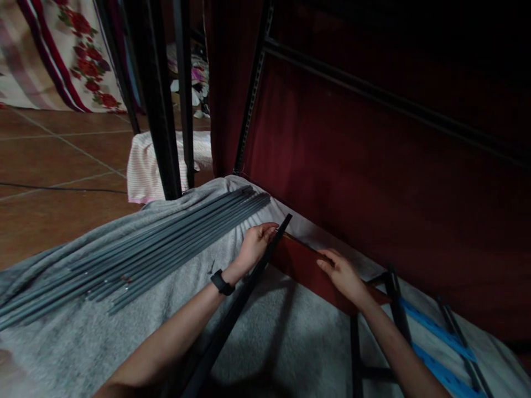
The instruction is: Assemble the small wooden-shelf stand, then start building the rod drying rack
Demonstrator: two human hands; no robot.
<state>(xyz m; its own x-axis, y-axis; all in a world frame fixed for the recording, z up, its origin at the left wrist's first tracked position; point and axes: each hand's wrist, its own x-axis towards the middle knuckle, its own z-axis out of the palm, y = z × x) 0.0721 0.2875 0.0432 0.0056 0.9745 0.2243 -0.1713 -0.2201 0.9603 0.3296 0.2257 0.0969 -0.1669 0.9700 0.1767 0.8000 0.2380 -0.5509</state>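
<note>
My left hand (257, 243), with a dark watch on its wrist, is closed at the far end of a black metal bar (238, 307). Its fingertips pinch something small there that I cannot make out. A reddish-brown board (305, 271) meets the bar near that end and runs off to the right. My right hand (340, 273) grips the board's upper edge, thumb on the near side and fingers over the top. To the left of my left hand lies a small thin metal piece (212, 267) on the grey blanket (174, 309).
Several grey metal tubes (166, 237) lie side by side on the blanket. Blue slotted strips (440, 331) and black frame parts (398, 309) are at right. Dark upright posts (160, 110) stand at back left. A dark red cloth (352, 155) hangs behind a black frame.
</note>
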